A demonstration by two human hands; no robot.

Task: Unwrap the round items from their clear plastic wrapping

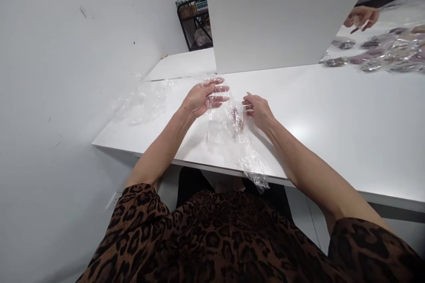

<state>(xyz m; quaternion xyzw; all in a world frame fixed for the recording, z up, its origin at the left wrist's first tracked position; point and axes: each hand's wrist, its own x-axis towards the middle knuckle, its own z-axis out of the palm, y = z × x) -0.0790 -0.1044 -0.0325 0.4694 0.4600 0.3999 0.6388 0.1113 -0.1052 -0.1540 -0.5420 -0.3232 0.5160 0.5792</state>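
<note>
My left hand (205, 98) is over the white table with its fingers stretched out and spread, and thin clear plastic film lies across them. To its right, my right hand (259, 110) has loosely bent fingers, a little apart from each other, beside the film. Crumpled clear plastic wrap (250, 154) hangs between the hands and trails down over the table's front edge. Within it, near my right fingertips, is a small reddish-brown item (237, 117), blurred by the film. I cannot make out its kind.
More crumpled clear film (146, 99) lies at the table's left. A white panel (282, 13) stands at the back. Several plastic-wrapped items (381, 53) lie at the far right, near another person's hand (365, 17). A dark shelf (195, 20) stands beyond, and a wall (66, 75) borders the left.
</note>
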